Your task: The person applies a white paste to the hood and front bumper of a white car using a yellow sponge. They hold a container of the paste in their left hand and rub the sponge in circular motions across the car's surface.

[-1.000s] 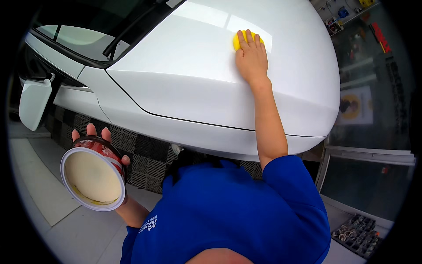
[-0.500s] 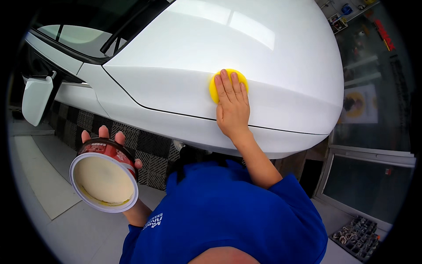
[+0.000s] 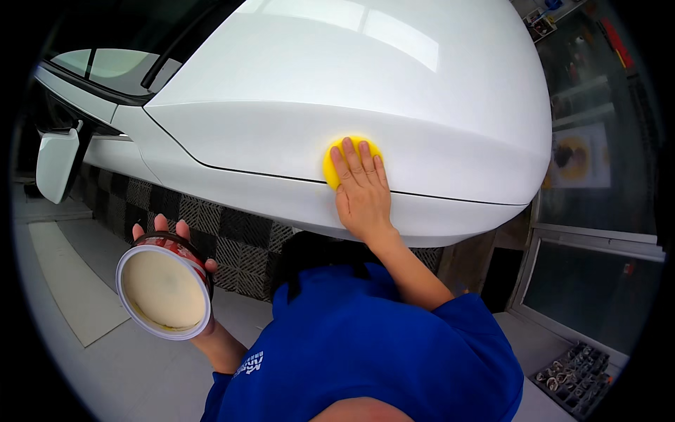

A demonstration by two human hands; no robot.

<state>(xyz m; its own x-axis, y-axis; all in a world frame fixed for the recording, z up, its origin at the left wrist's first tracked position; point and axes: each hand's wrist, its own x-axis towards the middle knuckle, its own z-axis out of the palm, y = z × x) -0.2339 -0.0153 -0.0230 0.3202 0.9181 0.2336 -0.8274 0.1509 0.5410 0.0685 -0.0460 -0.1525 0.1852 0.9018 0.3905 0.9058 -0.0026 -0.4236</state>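
Note:
My right hand (image 3: 366,205) lies over a round yellow sponge pad (image 3: 330,169), fingers stretched and pressing it flat on the white car's hood (image 3: 436,158). The pad sits over the dark seam at the hood's near edge. Low on the left, my left hand (image 3: 162,224) is wrapped round an open tub of pale, creamy paste, likely car wax (image 3: 165,288). The tub has a red and dark side and a whitish rim. Its mouth is tilted up toward me, and some yellowish residue shows along the lower inside. The palm is hidden behind the tub.
The car's side mirror (image 3: 58,165) juts out at the left, near the windshield (image 3: 112,67). Dark patterned floor tiles (image 3: 225,232) run beneath the car. A glass door with a metal frame (image 3: 590,281) stands right, and a tray of small metal parts (image 3: 573,380) sits low right.
My right hand has slid the sponge pad toward me and slightly left, from the hood's upper side down onto the seam. The tub in my left hand has barely shifted.

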